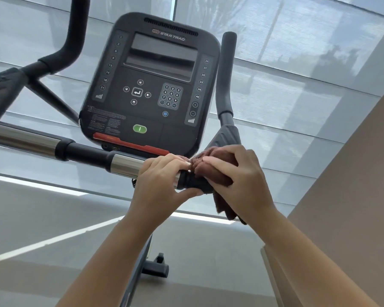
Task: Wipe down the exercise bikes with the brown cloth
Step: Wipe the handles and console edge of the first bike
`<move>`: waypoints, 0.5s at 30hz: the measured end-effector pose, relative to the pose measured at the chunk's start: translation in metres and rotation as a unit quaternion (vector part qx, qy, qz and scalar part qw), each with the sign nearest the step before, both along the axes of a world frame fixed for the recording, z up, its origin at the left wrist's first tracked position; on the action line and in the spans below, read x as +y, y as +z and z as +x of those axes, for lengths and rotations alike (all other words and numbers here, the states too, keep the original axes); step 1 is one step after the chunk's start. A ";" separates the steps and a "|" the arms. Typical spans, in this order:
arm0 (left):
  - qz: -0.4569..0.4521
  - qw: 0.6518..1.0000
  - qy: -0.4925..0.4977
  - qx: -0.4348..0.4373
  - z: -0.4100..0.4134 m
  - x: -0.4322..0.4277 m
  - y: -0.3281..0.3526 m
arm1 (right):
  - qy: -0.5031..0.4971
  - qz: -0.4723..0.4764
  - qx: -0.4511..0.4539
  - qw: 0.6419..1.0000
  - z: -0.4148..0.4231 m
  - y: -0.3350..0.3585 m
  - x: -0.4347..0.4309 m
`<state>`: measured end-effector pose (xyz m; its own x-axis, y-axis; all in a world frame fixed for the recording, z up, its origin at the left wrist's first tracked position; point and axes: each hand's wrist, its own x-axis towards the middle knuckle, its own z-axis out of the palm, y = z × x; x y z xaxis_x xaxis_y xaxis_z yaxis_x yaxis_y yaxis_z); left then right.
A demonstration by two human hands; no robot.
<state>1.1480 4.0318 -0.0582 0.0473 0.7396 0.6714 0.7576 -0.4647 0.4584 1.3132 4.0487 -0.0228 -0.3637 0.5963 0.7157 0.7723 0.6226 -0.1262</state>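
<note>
left hand (162, 178): fingers curled over the handlebar (87, 153), thumb beneath, gripping where chrome meets black | right hand (239, 180): fingers clasp the brown cloth (223, 203) round the bar, just beside the left hand | cloth: wrapped on the bar, loose end hanging below | Star Trac console (151, 85): above both hands
</note>
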 end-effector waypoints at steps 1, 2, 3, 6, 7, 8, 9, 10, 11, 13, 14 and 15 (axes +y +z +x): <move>-0.003 1.000 0.005 0.003 0.000 0.000 0.000 | -0.017 -0.018 0.002 1.000 -0.004 0.011 0.011; -0.006 1.000 0.009 0.005 0.000 0.000 0.001 | -0.033 -0.033 0.003 0.999 -0.007 0.021 0.022; -0.009 1.000 0.011 0.007 0.001 0.000 0.001 | -0.049 -0.039 0.002 0.998 -0.009 0.026 0.031; -0.008 1.000 0.012 0.013 0.001 -0.001 0.001 | -0.035 -0.014 0.013 0.999 -0.009 0.013 0.023; -0.008 1.000 0.012 0.016 0.001 -0.001 0.000 | -0.020 0.005 0.029 0.999 -0.006 0.002 0.013; -0.006 1.000 0.013 0.020 0.001 -0.001 0.000 | -0.007 0.024 0.047 0.999 -0.004 -0.009 0.003; -0.004 1.000 0.016 0.022 0.002 -0.001 -0.001 | 0.001 0.039 0.063 0.997 -0.001 -0.019 -0.005; -0.005 1.000 0.020 0.024 0.002 0.000 0.000 | 0.004 0.048 0.079 0.996 -0.001 -0.025 -0.006; -0.006 0.999 0.024 0.023 0.002 0.000 0.000 | 0.005 0.053 0.097 0.994 -0.002 -0.028 -0.003; -0.007 0.999 0.034 0.020 0.004 0.001 0.000 | 0.001 0.058 0.139 0.989 0.000 -0.022 0.011; -0.008 0.999 0.038 0.019 0.005 0.001 0.000 | 0.005 0.051 0.166 0.985 0.001 -0.017 0.019; -0.006 0.999 0.040 0.019 0.005 0.002 0.000 | 0.014 0.036 0.193 0.980 0.004 -0.012 0.027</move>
<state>1.1532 4.0334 -0.0581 0.0132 0.7505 0.6608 0.8088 -0.3966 0.4342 1.3172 4.0761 -0.0343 -0.0730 0.5328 0.8431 0.6579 0.6611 -0.3607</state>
